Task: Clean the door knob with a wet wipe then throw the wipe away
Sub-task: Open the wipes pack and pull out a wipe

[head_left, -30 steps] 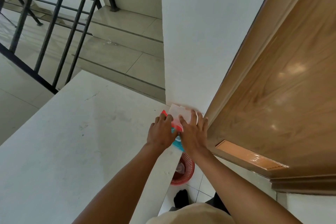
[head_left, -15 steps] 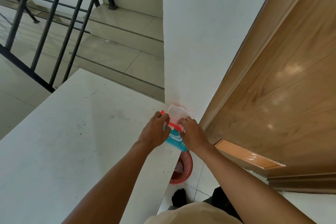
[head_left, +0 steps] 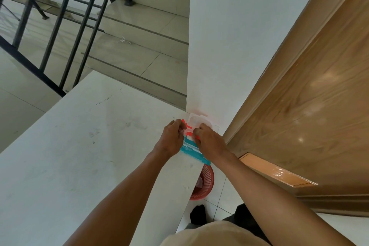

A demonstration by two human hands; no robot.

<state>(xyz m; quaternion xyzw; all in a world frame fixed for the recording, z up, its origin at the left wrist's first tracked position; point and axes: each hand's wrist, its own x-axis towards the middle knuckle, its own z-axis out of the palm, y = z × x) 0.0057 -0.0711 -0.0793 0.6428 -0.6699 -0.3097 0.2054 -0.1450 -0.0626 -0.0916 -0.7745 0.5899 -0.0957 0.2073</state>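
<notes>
Home stair landing, tiled steps (head_left: 139,32) and black railing (head_left: 60,26) at 11 o'clock, wooden door (head_left: 311,106) at 3 o'clock, white ledge (head_left: 79,156), red basket (head_left: 205,183) on tiled floor.

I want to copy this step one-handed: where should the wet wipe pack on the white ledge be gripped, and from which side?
Likely by its long side edges, from above: the red and teal wet wipe pack lies flat, its clear flip lid open at the top end. The left hand already holds one side there.

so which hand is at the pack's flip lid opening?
The right hand: its fingertips are at the opening under the raised clear lid of the wipe pack. The left hand grips the pack's left edge.
</notes>
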